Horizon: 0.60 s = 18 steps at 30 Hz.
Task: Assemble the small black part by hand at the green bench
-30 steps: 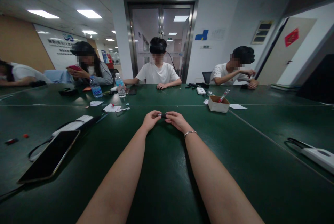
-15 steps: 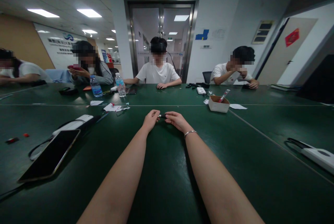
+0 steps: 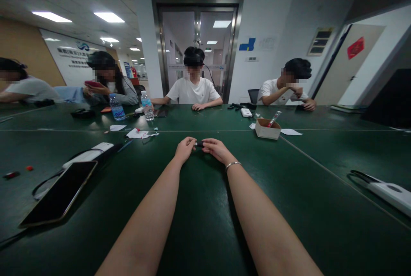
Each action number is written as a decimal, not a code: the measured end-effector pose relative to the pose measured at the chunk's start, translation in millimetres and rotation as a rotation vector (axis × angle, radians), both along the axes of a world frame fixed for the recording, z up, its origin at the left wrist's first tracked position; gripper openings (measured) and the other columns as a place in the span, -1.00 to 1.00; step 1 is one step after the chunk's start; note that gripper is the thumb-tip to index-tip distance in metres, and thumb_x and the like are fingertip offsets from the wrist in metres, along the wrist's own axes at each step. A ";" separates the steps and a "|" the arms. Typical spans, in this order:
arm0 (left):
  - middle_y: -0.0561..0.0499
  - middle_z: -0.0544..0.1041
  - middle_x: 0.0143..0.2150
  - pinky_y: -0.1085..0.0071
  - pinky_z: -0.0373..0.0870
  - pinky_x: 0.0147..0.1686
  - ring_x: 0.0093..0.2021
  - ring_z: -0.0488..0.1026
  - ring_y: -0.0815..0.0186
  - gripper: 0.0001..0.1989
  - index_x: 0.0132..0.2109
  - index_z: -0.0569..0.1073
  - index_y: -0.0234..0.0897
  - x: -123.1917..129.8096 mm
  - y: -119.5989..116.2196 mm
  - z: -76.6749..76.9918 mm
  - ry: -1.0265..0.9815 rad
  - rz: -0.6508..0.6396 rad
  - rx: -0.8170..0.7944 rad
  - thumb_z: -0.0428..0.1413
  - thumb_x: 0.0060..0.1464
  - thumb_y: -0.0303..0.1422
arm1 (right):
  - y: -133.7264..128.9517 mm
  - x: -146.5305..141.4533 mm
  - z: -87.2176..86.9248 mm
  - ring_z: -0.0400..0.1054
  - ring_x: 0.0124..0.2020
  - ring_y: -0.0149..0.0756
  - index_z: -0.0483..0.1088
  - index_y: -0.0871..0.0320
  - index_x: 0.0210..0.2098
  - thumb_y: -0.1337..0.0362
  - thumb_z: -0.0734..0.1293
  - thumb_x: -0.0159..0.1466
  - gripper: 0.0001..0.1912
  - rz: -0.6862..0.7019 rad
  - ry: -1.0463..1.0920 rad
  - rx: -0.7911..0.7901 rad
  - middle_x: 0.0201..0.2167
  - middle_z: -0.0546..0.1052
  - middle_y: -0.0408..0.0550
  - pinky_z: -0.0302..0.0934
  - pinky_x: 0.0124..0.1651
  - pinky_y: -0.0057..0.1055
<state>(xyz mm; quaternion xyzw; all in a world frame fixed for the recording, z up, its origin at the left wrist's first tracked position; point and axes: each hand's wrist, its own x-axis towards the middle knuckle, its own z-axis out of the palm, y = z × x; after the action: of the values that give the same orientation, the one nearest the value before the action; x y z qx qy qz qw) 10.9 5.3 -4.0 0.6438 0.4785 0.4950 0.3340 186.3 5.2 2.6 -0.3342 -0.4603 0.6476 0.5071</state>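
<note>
Out in front of me, both hands meet over the green table (image 3: 205, 207) at a small dark cylindrical object (image 3: 199, 144) with a silvery part toward its left end. My left hand (image 3: 185, 149) pinches the silvery end, and part of it is hidden behind the fingers. The dark end sits between the thumb and fingers of my right hand (image 3: 217, 149), whose wrist wears a silver bracelet (image 3: 233, 165). The object is too small to name its kind.
A smartphone (image 3: 61, 194) and a white device (image 3: 88, 154) lie at left. Paper scraps (image 3: 138, 133) and water bottles (image 3: 147, 106) stand farther off. A small box (image 3: 267, 130) is at right, another white device (image 3: 390, 192) near the right edge. Several people sit opposite.
Both hands keep their pinch on the small dark object, with hardly any movement. The whole view has shifted slightly.
</note>
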 end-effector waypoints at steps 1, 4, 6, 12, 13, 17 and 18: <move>0.01 0.47 -0.42 0.47 0.26 -0.41 -0.43 0.38 0.36 -0.73 -0.18 0.46 -0.27 0.1 0.0 0.1 -0.004 0.006 0.011 0.04 0.02 -0.22 | 0.4 0.0 -0.3 0.41 -0.50 -0.45 0.45 0.30 -0.32 0.56 0.41 0.06 -0.81 0.002 -0.001 0.002 -0.40 0.50 -0.02 0.38 -0.41 -0.59; 0.00 0.47 -0.40 0.44 0.28 -0.38 -0.40 0.39 0.34 -0.72 -0.17 0.46 -0.27 0.4 -0.5 0.7 -0.015 -0.007 -0.004 0.03 0.04 -0.21 | 1.1 -0.2 -0.5 0.42 -0.48 -0.44 0.45 0.30 -0.31 0.56 0.41 0.06 -0.81 0.000 -0.010 -0.003 -0.40 0.51 -0.01 0.38 -0.41 -0.58; 0.00 0.46 -0.42 0.42 0.30 -0.35 -0.40 0.39 0.33 -0.72 -0.16 0.45 -0.27 0.8 -1.3 1.4 -0.004 -0.018 -0.007 0.02 0.05 -0.22 | 1.0 -0.3 -0.1 0.42 -0.48 -0.44 0.45 0.29 -0.32 0.56 0.41 0.06 -0.81 -0.002 -0.010 -0.006 -0.39 0.51 -0.01 0.38 -0.40 -0.57; -0.04 0.46 -0.35 0.40 0.31 -0.27 -0.32 0.40 0.31 -0.71 -0.11 0.42 -0.30 2.4 -5.1 4.6 -0.047 -0.025 -0.004 0.06 0.04 -0.26 | -1.0 -0.4 1.7 0.42 -0.48 -0.43 0.45 0.30 -0.31 0.57 0.41 0.06 -0.80 0.002 -0.003 -0.006 -0.39 0.51 0.00 0.38 -0.40 -0.57; -0.04 0.46 -0.34 0.40 0.31 -0.27 -0.33 0.40 0.31 -0.71 -0.10 0.41 -0.30 2.4 -5.4 4.8 -0.042 -0.032 -0.012 0.05 0.04 -0.27 | -1.3 -0.4 2.0 0.42 -0.48 -0.43 0.45 0.30 -0.31 0.58 0.41 0.06 -0.80 0.000 -0.002 -0.007 -0.39 0.51 0.00 0.38 -0.40 -0.58; -0.06 0.46 -0.23 0.41 0.32 -0.25 -0.27 0.41 0.31 -0.68 -0.07 0.41 -0.27 1.9 -5.4 4.2 -0.032 -0.051 0.000 0.11 -0.01 -0.30 | -1.6 -0.6 2.3 0.43 -0.47 -0.42 0.45 0.30 -0.32 0.58 0.40 0.06 -0.81 -0.005 -0.006 -0.010 -0.39 0.50 0.01 0.38 -0.39 -0.57; -0.06 0.47 -0.26 0.40 0.32 -0.28 -0.29 0.41 0.31 -0.68 -0.07 0.41 -0.28 1.8 -5.3 4.0 -0.038 -0.068 -0.025 0.08 0.02 -0.26 | -1.4 -0.6 2.1 0.43 -0.47 -0.42 0.45 0.30 -0.31 0.57 0.40 0.07 -0.81 -0.003 -0.009 -0.009 -0.38 0.51 0.01 0.38 -0.39 -0.56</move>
<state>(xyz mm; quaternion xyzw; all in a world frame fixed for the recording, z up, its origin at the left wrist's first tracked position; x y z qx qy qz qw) 12.7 0.0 0.0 0.6460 0.4560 0.4896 0.3676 185.8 3.9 4.7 -0.3403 -0.4590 0.6473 0.5045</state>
